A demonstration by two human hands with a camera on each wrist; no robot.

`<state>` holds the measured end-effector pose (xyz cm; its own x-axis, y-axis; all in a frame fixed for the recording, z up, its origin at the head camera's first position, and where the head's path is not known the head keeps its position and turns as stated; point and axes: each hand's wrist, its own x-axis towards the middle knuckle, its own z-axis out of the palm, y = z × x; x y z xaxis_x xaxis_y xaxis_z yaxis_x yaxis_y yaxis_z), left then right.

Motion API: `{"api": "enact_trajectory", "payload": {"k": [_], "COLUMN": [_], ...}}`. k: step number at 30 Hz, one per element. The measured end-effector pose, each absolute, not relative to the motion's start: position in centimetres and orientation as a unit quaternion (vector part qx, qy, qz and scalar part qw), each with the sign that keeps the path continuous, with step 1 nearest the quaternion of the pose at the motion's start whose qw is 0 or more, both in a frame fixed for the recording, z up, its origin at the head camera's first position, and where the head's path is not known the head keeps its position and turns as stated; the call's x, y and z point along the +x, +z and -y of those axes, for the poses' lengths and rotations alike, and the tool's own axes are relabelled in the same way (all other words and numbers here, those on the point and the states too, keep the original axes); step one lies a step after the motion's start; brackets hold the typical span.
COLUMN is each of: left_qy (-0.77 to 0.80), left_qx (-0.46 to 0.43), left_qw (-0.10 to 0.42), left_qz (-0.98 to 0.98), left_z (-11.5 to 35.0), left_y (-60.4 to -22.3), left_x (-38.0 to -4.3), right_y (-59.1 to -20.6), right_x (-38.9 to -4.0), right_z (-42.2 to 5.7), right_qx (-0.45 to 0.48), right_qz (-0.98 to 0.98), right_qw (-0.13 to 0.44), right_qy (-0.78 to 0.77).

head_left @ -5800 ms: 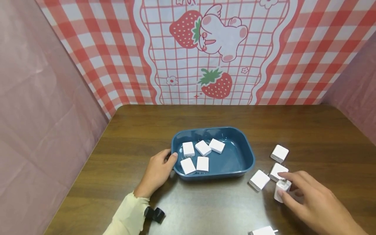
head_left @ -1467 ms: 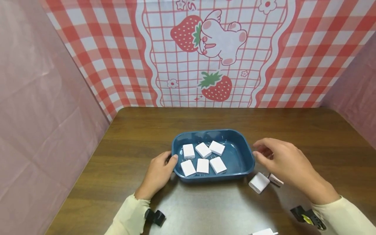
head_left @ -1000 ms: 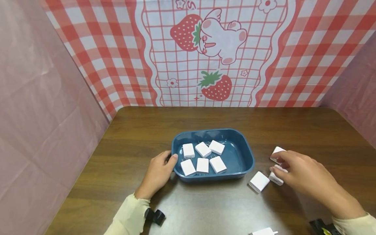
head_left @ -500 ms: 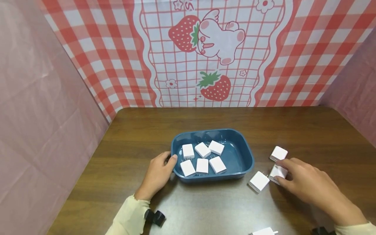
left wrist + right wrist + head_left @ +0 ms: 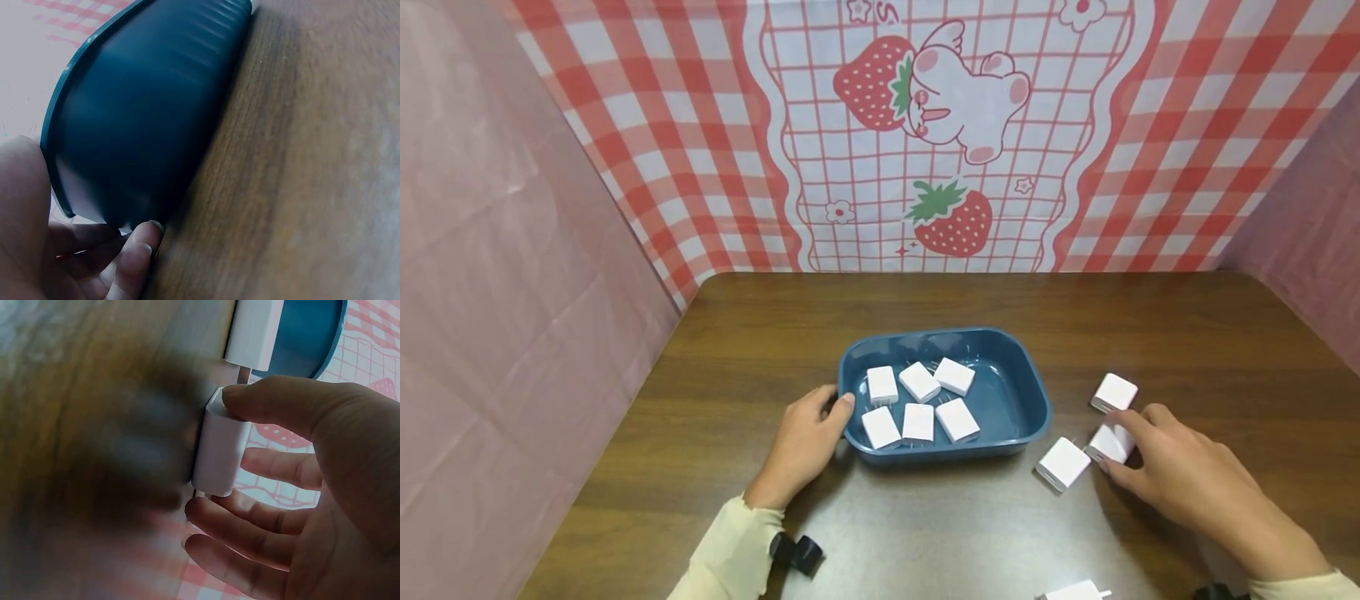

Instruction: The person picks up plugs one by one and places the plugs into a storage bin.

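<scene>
The left hand (image 5: 805, 446) grips the left end of a blue plastic tray (image 5: 1041, 417), thumb over the rim and fingers against the outer wall (image 5: 137, 106). Inside lie several white USB charger plugs (image 5: 919, 423), mostly toward the left. Right of the tray, the right hand (image 5: 1191, 475) pinches a white charger plug (image 5: 220, 450) on the table, thumb at one end and fingertips at the other. Close by are a second plug (image 5: 1063, 463) to the left and a third (image 5: 1114, 392) behind.
Another plug (image 5: 1075, 592) sits at the front edge of the view, partly cut off. The brown wooden table (image 5: 760, 333) ends at a red-and-white checked cloth (image 5: 700, 150). Pink cloth (image 5: 512, 292) hangs at the sides.
The plug held earlier by the right hand now lies in the tray. That hand has gone back right from the tray and taken hold of another plug. The left hand stays put.
</scene>
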<state>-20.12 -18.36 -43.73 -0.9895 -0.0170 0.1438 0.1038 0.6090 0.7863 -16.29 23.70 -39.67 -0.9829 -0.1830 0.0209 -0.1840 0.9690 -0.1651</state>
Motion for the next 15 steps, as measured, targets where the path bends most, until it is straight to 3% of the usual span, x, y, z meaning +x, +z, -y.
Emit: {"api": "enact_trajectory", "payload": {"k": [15], "left_qy": [-0.441], "left_qx": [-0.024], "left_qw": [0.071], "left_qz": [0.894], "left_z": [18.36], "left_y": [-43.73], "left_x": [-20.1], "right_y": [-40.18], "right_x": [-15.87], "right_z": [-23.77], "right_qx": [0.093], "right_qz": [0.993], "right_qw": [0.008], "right_qy": [0.066]}}
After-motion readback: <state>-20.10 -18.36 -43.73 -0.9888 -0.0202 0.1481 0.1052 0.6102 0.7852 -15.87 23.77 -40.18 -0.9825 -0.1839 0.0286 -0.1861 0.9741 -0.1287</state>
